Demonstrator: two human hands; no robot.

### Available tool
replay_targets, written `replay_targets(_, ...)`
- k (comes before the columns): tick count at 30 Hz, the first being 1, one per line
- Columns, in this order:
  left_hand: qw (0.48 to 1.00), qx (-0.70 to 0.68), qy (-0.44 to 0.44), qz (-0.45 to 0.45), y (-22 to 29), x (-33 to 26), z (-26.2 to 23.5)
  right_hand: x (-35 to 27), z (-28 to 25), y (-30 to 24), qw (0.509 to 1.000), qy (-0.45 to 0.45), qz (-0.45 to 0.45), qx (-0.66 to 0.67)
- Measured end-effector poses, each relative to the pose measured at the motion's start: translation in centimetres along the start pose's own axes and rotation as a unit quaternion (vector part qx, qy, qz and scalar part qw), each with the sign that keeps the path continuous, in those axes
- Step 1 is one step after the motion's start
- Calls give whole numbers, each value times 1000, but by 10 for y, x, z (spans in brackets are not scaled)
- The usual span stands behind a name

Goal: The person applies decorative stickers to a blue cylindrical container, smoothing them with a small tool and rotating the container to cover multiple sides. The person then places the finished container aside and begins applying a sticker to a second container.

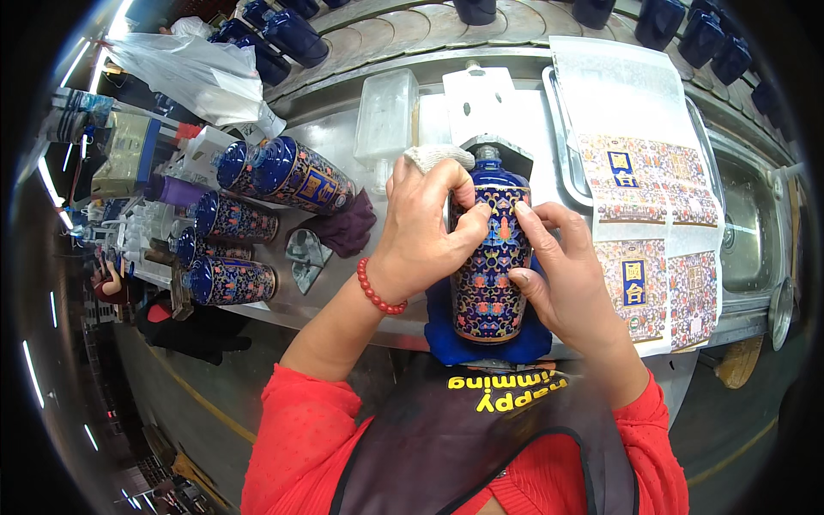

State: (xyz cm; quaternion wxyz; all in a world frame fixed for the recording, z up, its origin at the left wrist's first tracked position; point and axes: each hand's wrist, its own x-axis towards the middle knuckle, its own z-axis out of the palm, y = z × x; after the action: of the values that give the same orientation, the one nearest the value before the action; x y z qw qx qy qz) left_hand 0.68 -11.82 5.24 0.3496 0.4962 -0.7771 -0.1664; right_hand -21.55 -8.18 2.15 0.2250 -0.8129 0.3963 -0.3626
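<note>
A dark blue bottle (491,283) with a colourful floral pattern lies in front of me, its neck pointing away, on a blue cloth (446,335). My left hand (429,210) is closed, thumb and forefinger pressed on the upper part of the bottle. A white cloth (439,157) is tucked in that hand, by the bottle's neck. My right hand (566,266) curls against the bottle's right side, with its fingertips and thumb touching the patterned surface. A red bead bracelet circles my left wrist.
Several patterned blue bottles (318,184) lie at the left, next to a purple cloth (348,225). Printed decal sheets (652,232) lie on the right, beside a metal sink (747,249). Plain blue bottles (657,21) line a conveyor (412,30) behind. A clear plastic box (386,116) stands mid-table.
</note>
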Motion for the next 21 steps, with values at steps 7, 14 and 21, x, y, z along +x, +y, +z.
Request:
replay_targets(7,1000,-2,-4,-16,0,-1,0,0,0,1,1000,2,-3,-1)
replay_targets(14,1000,-14,6,-1,0,0,0,0,-1,0,1000,1,-2,-1)
replay_targets(21,1000,8,4,-4,1,-1,1,0,-1,0,1000,2,-1,-4)
